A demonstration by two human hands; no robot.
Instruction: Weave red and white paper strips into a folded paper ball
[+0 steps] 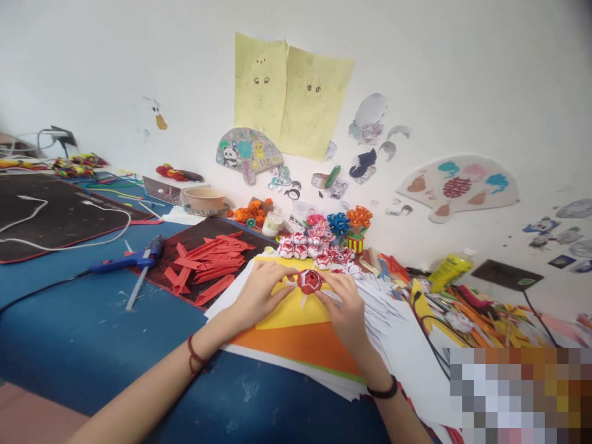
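A red and white paper flower [309, 282] is held up over a stack of coloured paper. My left hand [263, 288] is at its left side, thumb and forefinger closing in on the edge. From the other side my right hand [343, 302] pinches the flower between thumb and fingers. A narrow pale strip [303, 301] hangs below it. Beneath both hands lie a yellow sheet [287, 316] and an orange sheet [296, 345]. Several similar red and white flowers [300, 248] stand grouped just behind.
Red folded paper strips [213, 262] lie on a dark mat to the left, beside a blue glue gun [124, 264] with its cord. White paper strips [379, 308] spread at right. Behind are a round bowl [204, 202], small flower pots [355, 243] and a yellow bottle [449, 269].
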